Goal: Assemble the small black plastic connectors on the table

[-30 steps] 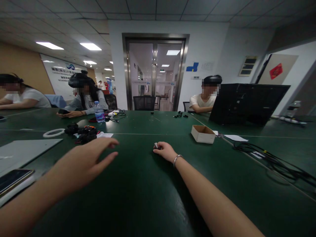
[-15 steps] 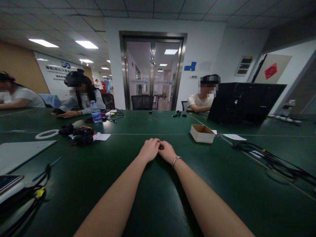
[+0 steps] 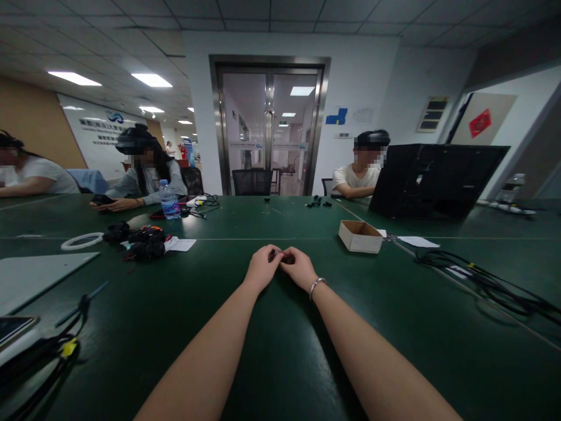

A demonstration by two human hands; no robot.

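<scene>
Both arms reach forward over the green table. My left hand and my right hand meet near the middle, fingers curled and closed around something small and dark that is mostly hidden; I cannot make out what it is. A silver bracelet circles my right wrist. Beyond my right hand, to the right, stands an open cardboard box with white outer walls.
To the left lie a dark tangle of gear, a white ring, a bottle, a grey panel and cables. Cables and a black monitor are at the right. Several people sit across the table.
My fingers have shifted slightly, and a little more of the dark thing shows between my hands. The view has moved very slightly.
</scene>
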